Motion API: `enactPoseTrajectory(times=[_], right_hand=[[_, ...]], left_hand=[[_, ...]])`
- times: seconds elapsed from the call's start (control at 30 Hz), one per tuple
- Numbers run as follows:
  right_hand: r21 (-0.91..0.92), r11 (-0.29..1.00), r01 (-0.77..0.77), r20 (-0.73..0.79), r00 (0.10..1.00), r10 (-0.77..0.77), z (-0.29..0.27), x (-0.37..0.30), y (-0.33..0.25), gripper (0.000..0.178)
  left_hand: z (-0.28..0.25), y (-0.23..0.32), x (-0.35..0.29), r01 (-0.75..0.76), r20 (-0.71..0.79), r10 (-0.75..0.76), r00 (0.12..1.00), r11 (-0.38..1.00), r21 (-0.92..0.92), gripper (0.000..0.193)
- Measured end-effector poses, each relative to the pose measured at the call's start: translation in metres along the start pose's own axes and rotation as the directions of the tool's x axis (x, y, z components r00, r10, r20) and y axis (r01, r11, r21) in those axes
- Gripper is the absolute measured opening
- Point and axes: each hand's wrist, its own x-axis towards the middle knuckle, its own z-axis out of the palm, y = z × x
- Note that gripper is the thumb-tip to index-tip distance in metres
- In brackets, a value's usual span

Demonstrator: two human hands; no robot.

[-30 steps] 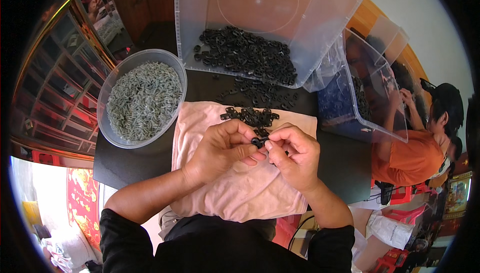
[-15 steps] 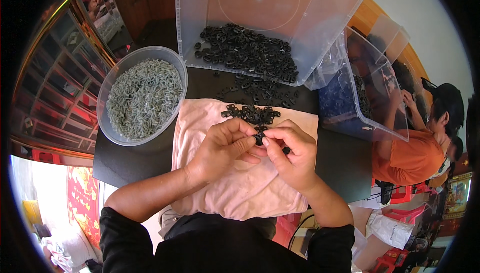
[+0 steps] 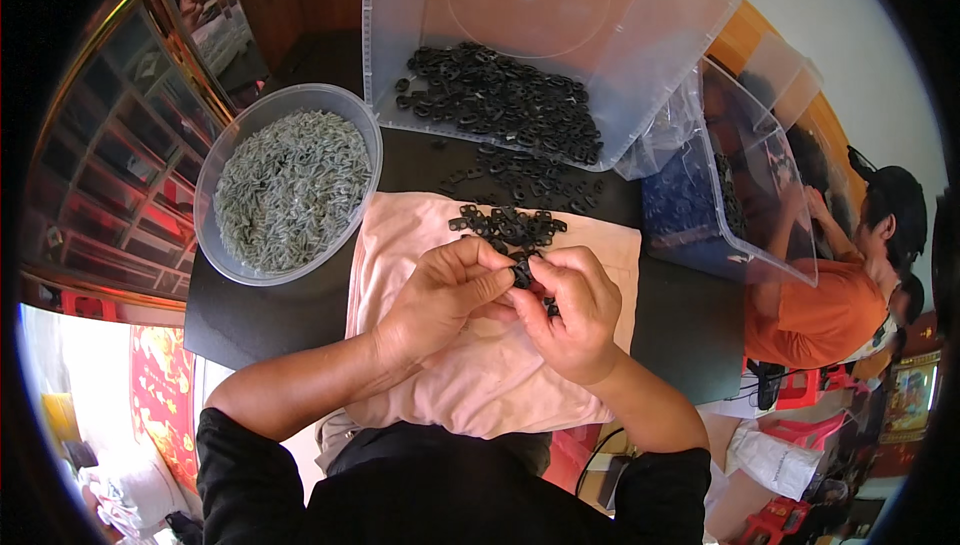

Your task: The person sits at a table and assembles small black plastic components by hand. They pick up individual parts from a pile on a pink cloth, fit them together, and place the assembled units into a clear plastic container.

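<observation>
My left hand (image 3: 440, 295) and my right hand (image 3: 578, 313) meet over a pink cloth (image 3: 480, 385). Between the fingertips of both is a small black plastic piece (image 3: 521, 271), partly covered by the fingers. A second black piece (image 3: 551, 306) shows under my right hand, against its curled fingers. Just beyond my fingers, a heap of black plastic pieces (image 3: 510, 225), some with holes, lies on the cloth's far edge. More loose black pieces (image 3: 530, 173) are scattered on the dark table (image 3: 690, 330) behind it.
At the left stands a clear round tub (image 3: 372, 190) of small grey, spring-like pieces. A tipped clear bin (image 3: 660, 95) at the back holds many black pieces. Another clear bin (image 3: 745, 255) stands at the right, near a person in an orange shirt (image 3: 820, 310) with raised hands.
My right hand has shifted slightly, its thumb lower and away from the held piece's near side. The black piece between my fingertips shows more. The whole view has moved a little.
</observation>
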Motion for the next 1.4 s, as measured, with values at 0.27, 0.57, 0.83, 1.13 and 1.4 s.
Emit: enactPoseTrajectory(times=[0.27,0.57,0.83,1.13,1.4], right_hand=[[-0.036,0.992,0.121,-0.003,0.993,-0.121,0.001,0.002,0.002,0.031],[-0.104,0.971,0.216,0.016,0.976,-0.216,0.013,0.000,0.006,0.027],[-0.238,0.945,0.223,-0.144,0.954,-0.262,-0.026,0.023,-0.002,0.031],[-0.467,0.833,-0.297,-0.351,0.927,0.134,-0.169,0.048,0.069,0.029],[-0.473,0.880,0.052,-0.197,0.967,-0.163,-0.090,0.049,0.008,0.020]], left_hand=[[-0.002,-0.001,0.000,-0.009,0.009,0.009,1.000,1.000,-0.011,0.006],[-0.013,-0.007,0.001,-0.055,0.000,0.055,0.999,0.997,0.051,0.006],[0.007,0.029,-0.001,-0.221,0.078,0.208,0.975,0.942,0.253,0.013],[-0.024,0.055,0.014,-0.360,0.054,0.474,0.879,0.585,0.726,0.005],[-0.025,0.033,0.005,-0.179,0.199,0.266,0.943,-0.096,0.979,0.014]])
